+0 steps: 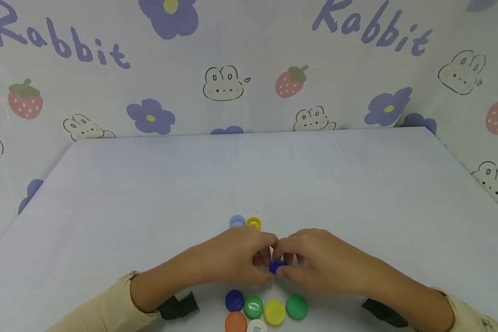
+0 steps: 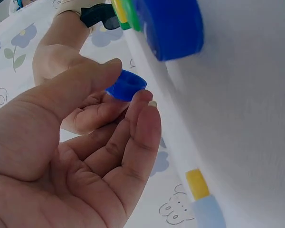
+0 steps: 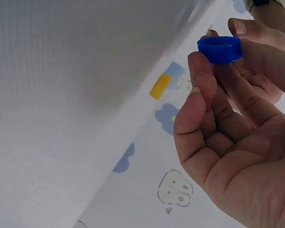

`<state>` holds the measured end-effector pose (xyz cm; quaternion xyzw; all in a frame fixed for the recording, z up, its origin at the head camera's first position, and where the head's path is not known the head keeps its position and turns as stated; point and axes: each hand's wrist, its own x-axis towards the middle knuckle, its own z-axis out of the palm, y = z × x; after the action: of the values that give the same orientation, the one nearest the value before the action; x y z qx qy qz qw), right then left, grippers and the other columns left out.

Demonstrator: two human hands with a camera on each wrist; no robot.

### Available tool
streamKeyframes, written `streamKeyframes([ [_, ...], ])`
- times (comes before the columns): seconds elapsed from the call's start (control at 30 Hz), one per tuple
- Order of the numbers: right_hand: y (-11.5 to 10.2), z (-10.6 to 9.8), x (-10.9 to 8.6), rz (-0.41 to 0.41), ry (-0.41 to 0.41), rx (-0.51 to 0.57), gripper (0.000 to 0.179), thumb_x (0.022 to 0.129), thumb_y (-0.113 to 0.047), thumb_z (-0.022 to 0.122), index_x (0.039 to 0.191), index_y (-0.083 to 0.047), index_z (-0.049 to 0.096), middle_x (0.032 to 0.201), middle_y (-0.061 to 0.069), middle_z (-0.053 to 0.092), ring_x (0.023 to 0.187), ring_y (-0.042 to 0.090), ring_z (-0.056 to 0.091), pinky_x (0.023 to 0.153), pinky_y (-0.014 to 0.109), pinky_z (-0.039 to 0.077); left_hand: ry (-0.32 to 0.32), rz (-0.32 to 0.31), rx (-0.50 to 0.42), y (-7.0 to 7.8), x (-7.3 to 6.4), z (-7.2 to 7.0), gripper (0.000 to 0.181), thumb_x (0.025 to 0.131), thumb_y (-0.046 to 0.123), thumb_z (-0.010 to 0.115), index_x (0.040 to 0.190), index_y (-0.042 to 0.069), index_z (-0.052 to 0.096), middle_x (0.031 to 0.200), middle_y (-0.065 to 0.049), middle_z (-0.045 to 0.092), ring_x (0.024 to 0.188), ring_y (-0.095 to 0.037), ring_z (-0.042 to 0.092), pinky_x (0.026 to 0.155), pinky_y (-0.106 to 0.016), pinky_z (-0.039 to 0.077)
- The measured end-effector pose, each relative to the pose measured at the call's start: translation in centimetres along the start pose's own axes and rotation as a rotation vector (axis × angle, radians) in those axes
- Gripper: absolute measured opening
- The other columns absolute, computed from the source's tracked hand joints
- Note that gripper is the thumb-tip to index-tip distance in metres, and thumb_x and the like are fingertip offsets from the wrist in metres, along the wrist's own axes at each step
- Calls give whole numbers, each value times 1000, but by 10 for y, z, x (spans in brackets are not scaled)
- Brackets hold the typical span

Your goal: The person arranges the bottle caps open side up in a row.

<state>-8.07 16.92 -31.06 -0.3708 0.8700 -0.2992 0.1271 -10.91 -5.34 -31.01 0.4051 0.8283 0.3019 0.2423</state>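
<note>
A blue bottle cap (image 3: 220, 50) sits between the thumb and forefinger of my right hand (image 1: 323, 260), which pinches it by its sides above the white table. In the left wrist view the same blue cap (image 2: 127, 86) shows its hollow side. My left hand (image 1: 232, 256) faces it from the other side, thumb and fingers loosely curved, with the fingertips right by the cap. The index fingers of both hands meet or overlap above it in the head view. The left palm (image 2: 80, 190) shows nothing held in it.
Beyond the hands lie a light blue cap (image 1: 237, 221) and a yellow cap (image 1: 254, 224). Nearer me are a dark blue cap (image 1: 234, 300), two green ones, a yellow cap (image 1: 274, 312), an orange cap (image 1: 236, 322) and a white cap (image 1: 257, 326). A printed cloth (image 1: 253, 41) surrounds the table.
</note>
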Motion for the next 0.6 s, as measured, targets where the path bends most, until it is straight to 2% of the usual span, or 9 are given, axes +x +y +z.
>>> streamKeyframes([
  [0.2, 4, -1, 3, 14, -14, 47, 20, 91, -10, 77, 109, -17, 73, 95, -14, 71, 81, 1, 59, 71, 27, 53, 50, 35, 29, -3, 1, -2, 19, 86, 5, 79, 103, 7, 70, 84, 5, 71, 75, 3, 62, 72, -16, 52],
  [0.37, 6, 2, 5, 16, -4, 21, 18, 90, -9, 78, 105, -16, 74, 88, -15, 70, 75, -1, 58, 67, 24, 53, 69, 18, 34, -6, 2, -1, 25, 86, 5, 79, 108, 3, 69, 84, 2, 73, 75, 2, 62, 72, -17, 51],
  [0.6, 8, 4, 7, 14, 9, -33, 14, 89, -9, 79, 99, -18, 75, 81, -19, 66, 70, -2, 54, 63, 22, 49, 74, 9, 47, -10, 5, 2, 17, 85, 5, 81, 98, 6, 70, 86, 4, 71, 77, 1, 63, 73, -15, 51],
])
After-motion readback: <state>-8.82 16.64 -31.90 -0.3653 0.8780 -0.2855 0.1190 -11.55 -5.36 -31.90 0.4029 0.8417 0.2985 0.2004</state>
